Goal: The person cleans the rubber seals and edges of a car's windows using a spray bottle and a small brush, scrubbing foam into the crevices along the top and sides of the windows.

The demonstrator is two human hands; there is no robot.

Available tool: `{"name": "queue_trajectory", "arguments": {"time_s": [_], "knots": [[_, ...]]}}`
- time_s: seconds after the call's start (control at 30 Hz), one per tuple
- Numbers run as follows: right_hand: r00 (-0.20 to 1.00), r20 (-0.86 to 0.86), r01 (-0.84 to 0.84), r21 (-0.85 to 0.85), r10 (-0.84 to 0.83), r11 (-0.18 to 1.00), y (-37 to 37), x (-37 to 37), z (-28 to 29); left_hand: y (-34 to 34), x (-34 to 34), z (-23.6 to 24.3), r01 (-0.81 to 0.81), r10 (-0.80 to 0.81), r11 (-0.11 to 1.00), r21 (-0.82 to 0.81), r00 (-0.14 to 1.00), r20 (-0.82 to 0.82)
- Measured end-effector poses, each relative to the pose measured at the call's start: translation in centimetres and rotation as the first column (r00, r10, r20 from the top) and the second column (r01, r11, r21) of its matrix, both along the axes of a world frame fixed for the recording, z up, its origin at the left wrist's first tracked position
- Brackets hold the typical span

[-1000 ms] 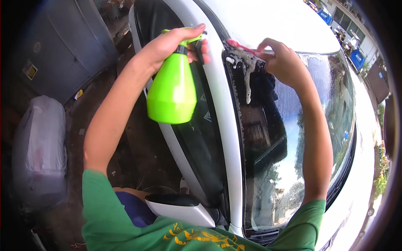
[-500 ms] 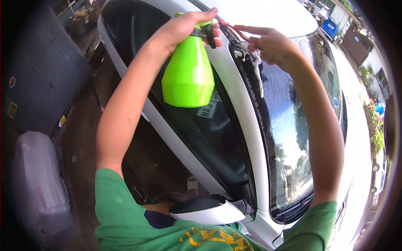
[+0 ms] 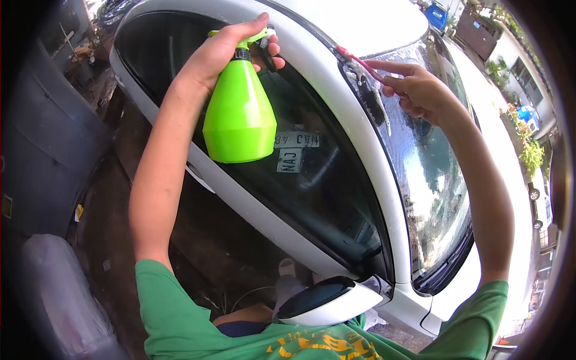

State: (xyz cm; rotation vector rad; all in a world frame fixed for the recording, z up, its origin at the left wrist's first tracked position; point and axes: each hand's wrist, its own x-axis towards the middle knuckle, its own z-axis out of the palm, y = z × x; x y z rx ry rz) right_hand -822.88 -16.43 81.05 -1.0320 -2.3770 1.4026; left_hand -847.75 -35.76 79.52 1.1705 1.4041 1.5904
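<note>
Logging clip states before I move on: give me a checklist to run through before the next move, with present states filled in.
1. Left grip secure on the green spray bottle: ok, wrapped around its top.
2. Right grip holding the slim red tool: ok, held in the fingers.
3. Tool's far end pressed against the car: cannot tell; it lies over the windshield's upper edge, but contact is unclear.
4. Windshield free of foam: not ok, a white streak runs down near its upper corner.
5. Liquid left in the bottle: cannot tell, no level shows.

On dim ground (image 3: 99, 231) — car (image 3: 336, 192), seemingly plastic-wrapped bundle (image 3: 57, 294).
</note>
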Motion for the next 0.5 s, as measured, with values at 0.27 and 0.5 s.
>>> {"name": "queue_trajectory", "arguments": {"time_s": [0.27,0.5], "knots": [[0.980,-0.193,0.021,-0.141,-0.049,0.990,-0.3,-0.3,-2.1,3.2,5.3,0.4,0.064,-0.068,0.992,-0.108,0.997,-0.036],[0.979,-0.198,-0.010,-0.294,-0.051,0.956,-3.3,5.4,-4.9,3.3,9.5,-0.5,0.042,-0.051,0.976,-0.212,0.998,-0.039]]}}
